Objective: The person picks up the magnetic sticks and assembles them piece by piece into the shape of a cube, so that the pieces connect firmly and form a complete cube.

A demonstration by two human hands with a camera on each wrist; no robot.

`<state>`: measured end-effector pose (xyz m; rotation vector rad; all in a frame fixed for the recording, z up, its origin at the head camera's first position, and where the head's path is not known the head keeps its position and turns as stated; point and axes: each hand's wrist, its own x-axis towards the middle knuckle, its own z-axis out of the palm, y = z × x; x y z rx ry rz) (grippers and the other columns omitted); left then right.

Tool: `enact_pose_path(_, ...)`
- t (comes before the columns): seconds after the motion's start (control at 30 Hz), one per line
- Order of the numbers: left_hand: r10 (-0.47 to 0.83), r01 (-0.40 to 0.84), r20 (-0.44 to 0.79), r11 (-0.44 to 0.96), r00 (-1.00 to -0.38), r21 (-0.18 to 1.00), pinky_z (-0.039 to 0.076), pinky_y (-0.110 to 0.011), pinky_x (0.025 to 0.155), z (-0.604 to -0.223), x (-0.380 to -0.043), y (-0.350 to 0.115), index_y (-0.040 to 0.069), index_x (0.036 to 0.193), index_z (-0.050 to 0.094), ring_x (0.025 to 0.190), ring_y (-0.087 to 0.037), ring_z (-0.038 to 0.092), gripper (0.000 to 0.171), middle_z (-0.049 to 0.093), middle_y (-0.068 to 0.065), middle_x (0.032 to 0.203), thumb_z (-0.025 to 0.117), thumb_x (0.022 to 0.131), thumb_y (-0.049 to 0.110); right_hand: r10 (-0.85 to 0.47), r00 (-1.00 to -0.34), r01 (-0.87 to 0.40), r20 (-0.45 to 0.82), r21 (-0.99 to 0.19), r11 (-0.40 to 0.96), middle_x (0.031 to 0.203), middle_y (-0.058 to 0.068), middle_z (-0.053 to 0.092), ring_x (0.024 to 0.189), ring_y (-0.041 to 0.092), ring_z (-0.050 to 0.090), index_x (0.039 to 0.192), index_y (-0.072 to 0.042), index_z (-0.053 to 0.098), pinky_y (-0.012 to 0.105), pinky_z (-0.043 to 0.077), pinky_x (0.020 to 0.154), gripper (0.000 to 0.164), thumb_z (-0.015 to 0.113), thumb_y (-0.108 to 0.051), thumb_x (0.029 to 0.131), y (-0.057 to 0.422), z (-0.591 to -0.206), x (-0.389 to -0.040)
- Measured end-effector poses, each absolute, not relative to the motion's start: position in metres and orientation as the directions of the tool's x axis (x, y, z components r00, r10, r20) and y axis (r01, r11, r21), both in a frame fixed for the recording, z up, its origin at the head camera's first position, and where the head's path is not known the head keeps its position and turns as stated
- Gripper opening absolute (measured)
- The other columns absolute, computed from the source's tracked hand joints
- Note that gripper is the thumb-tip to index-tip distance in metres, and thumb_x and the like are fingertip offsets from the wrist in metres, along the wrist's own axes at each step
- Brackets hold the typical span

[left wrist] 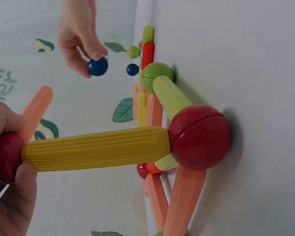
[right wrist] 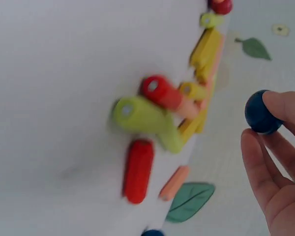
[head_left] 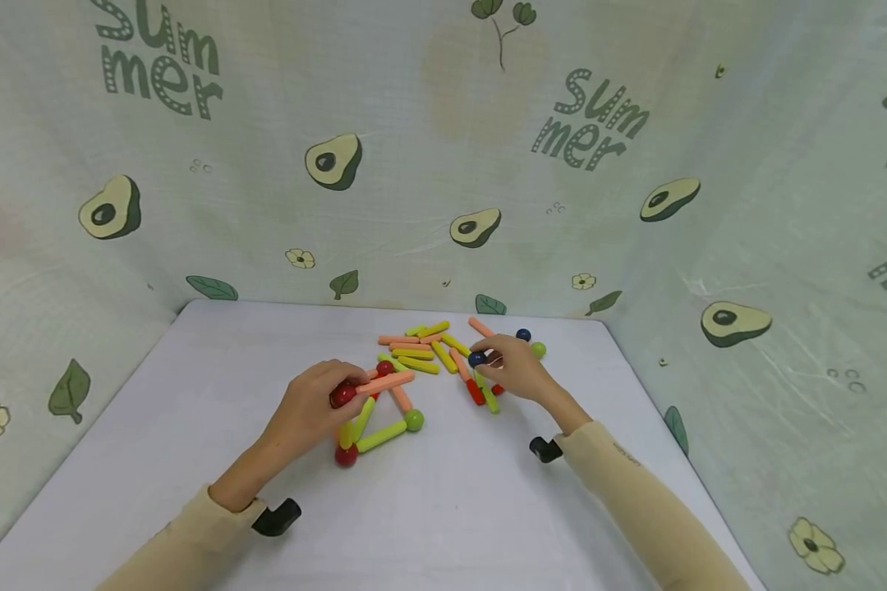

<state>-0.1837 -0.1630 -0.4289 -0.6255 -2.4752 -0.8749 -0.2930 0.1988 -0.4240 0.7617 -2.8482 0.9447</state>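
Note:
My left hand [head_left: 316, 404] grips a red ball [head_left: 343, 395] at the top of a ball-and-stick frame. An orange stick [head_left: 387, 382] points right from that ball. In the left wrist view a yellow stick [left wrist: 98, 148] joins it to a lower red ball [left wrist: 201, 137] on the table. From there a light green stick [head_left: 382, 437] runs to a green ball [head_left: 414, 420]. Farther right, my right hand [head_left: 519, 366] pinches a dark blue ball [right wrist: 263, 112] between thumb and fingers, above the table and apart from the frame.
Several loose yellow sticks [head_left: 415, 364] lie with orange and green ones behind the frame. Red sticks [right wrist: 138, 171] lie below my right hand. Another blue ball [head_left: 523, 335] and a green ball [head_left: 538, 350] sit at the back right. Patterned cloth [head_left: 414, 164] surrounds the white table [head_left: 443, 509].

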Motion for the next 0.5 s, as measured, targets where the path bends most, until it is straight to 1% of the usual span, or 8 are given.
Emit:
enact_pose_path(0.13,0.255,0.539,0.539,0.697,-0.803,0.473,0.061,-0.029,0.074,-0.429,-0.183,-0.163,0.016,0.112,0.075,0.089,-0.014,0.06,0.027,0.073,0.002,0.105,0.087,0.088,0.011,-0.531,-0.811,-0.554,0.245,-0.615,0.562,0.121,0.008,0.074,0.1,0.02,0.075,0.13,-0.005,0.072,0.032,0.062,0.089,0.036,0.08,-0.007,0.095,0.169,-0.409,-0.276)
enact_pose_path(0.27,0.253,0.527,0.524,0.7,-0.814,0.481,0.061,-0.028,0.074,-0.43,-0.182,-0.163,0.016,0.112,0.075,0.091,-0.014,0.06,0.027,0.073,0.003,0.106,0.087,0.089,0.012,-0.591,-0.752,-0.623,0.292,-0.609,0.492,0.121,0.007,0.074,0.101,0.018,0.074,0.131,-0.005,0.071,0.029,0.061,0.089,0.037,0.081,-0.008,0.095,0.147,-0.401,-0.259)
enact_pose_path(0.4,0.256,0.53,0.526,0.701,-0.811,0.477,0.061,-0.029,0.074,-0.431,-0.182,-0.162,0.017,0.112,0.075,0.091,-0.014,0.06,0.026,0.072,0.003,0.106,0.087,0.089,0.014,-0.617,-0.725,-0.648,0.306,-0.606,0.461,0.12,0.006,0.074,0.101,0.018,0.073,0.131,-0.007,0.072,0.031,0.062,0.089,0.037,0.081,-0.009,0.095,0.133,-0.397,-0.248)
enact_pose_path(0.5,0.258,0.54,0.54,0.701,-0.801,0.467,0.062,-0.03,0.074,-0.431,-0.183,-0.162,0.016,0.112,0.075,0.091,-0.015,0.061,0.027,0.073,0.002,0.106,0.087,0.088,0.014,-0.622,-0.721,-0.65,0.305,-0.609,0.455,0.119,0.005,0.074,0.102,0.018,0.073,0.129,-0.007,0.072,0.028,0.061,0.09,0.035,0.081,-0.007,0.095,0.128,-0.395,-0.245)
